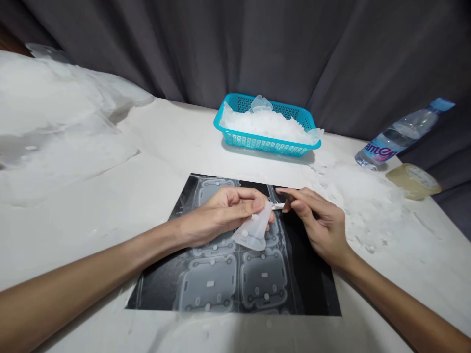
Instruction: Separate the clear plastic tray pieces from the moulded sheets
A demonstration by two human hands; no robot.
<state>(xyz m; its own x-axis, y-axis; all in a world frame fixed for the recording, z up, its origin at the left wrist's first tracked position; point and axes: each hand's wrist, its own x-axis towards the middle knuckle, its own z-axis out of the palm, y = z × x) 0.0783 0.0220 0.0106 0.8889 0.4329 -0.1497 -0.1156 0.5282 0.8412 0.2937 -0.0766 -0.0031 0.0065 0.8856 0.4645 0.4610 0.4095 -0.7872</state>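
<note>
My left hand (235, 211) pinches a frosted, translucent plastic piece (253, 230), which hangs below the fingertips, bent and flaring at its lower end. Close on its right, my right hand (320, 220) is closed on a slim tool (278, 206), whose white end reaches toward the piece. A dark part also shows between those fingers; the tool's exact kind is hard to make out. Under both hands lies a black sheet (309, 289), overlaid with a clear film of rounded plastic shapes (209, 280) with small slots and dots.
A blue basket (268, 141) heaped with translucent pieces stands at the back. White plastic sheets (55, 113) pile up on the left. Scraps (368, 201) lie on the right, near a water bottle (393, 137) and a yellowish tub (412, 182). A dark curtain (206, 44) hangs behind.
</note>
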